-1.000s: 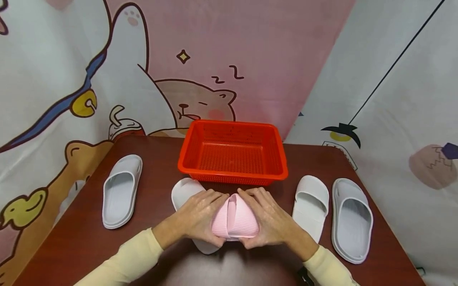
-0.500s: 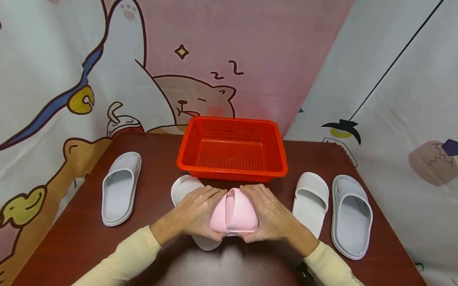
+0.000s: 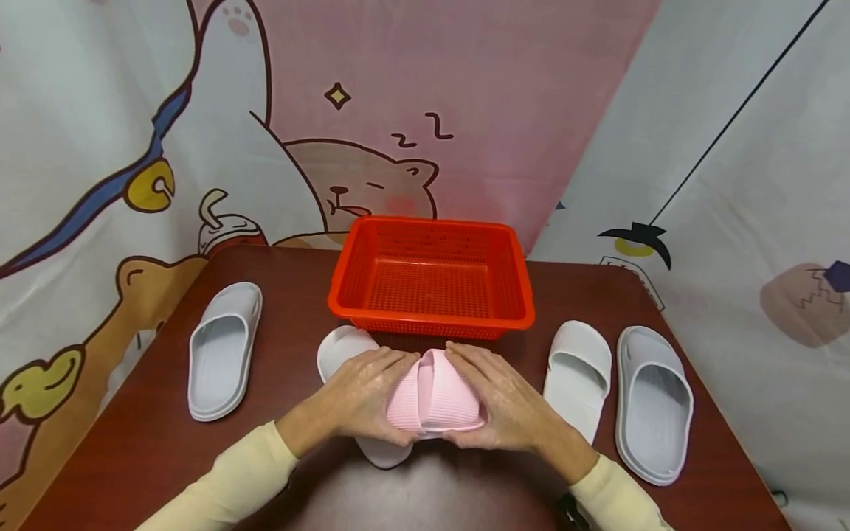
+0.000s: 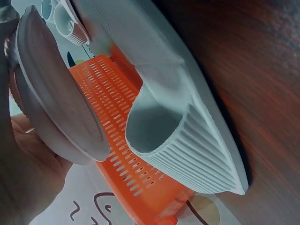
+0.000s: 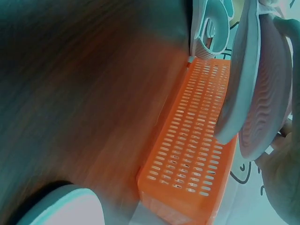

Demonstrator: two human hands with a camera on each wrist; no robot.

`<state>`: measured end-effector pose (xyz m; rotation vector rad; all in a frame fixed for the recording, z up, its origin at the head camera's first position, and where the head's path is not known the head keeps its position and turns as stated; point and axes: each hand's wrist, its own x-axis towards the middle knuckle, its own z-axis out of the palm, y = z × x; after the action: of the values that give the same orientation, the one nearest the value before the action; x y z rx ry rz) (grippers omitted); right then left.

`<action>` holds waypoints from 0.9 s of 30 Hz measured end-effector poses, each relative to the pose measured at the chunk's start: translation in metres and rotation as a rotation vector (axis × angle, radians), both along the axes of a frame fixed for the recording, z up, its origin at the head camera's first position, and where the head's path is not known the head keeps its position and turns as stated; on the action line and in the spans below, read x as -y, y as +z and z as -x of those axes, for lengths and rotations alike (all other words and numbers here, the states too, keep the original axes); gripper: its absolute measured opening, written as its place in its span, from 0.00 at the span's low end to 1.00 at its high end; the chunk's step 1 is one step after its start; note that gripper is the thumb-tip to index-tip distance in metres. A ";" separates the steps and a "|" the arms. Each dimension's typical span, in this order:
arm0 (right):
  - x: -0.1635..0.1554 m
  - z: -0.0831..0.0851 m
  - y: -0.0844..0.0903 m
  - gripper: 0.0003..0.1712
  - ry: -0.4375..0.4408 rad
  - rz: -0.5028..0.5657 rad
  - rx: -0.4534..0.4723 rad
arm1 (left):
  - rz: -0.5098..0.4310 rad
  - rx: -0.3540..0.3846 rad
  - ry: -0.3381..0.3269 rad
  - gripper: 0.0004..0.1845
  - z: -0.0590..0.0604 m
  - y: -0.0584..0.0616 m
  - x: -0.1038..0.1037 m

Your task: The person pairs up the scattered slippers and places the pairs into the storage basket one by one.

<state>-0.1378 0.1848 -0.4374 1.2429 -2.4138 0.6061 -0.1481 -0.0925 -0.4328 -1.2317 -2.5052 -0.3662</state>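
Observation:
A pair of pink ribbed slippers (image 3: 453,394) is held pressed together in front of me, near the middle of the head view. My left hand (image 3: 364,397) grips them from the left and my right hand (image 3: 508,398) from the right, thumbs at the near side and fingers over the far side. In both wrist views the slippers (image 4: 61,93) show edge-on, sole beside upper. Behind and partly under my left hand lies a white slipper (image 3: 341,348) on the table, its middle hidden by the hand. Another white slipper (image 3: 579,354) lies right of my right hand.
An orange-red perforated basket (image 3: 432,323) stands at the back of the brown table (image 3: 292,310), just beyond the hands. One light grey slipper (image 3: 224,354) lies at the far left, another grey slipper (image 3: 654,413) near the right edge. A printed cloth (image 3: 518,110) hangs behind.
The head view has tilted slightly, shifting the scene up a little. Both hands keep their grip on the pink slippers in nearly the same spot.

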 end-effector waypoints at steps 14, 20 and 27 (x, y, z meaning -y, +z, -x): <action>-0.019 0.020 0.022 0.46 -0.143 -0.038 -0.078 | 0.013 0.029 0.027 0.58 -0.003 -0.001 0.004; -0.025 0.026 0.024 0.44 -0.194 -0.092 -0.011 | -0.008 0.058 0.021 0.58 -0.006 -0.003 0.005; -0.025 0.031 0.027 0.44 -0.243 -0.119 0.027 | -0.008 0.076 0.020 0.59 -0.008 -0.004 0.004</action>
<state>-0.1686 0.2103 -0.4104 0.9684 -2.6037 0.4161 -0.1402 -0.0968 -0.4363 -1.2099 -2.5757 -0.4256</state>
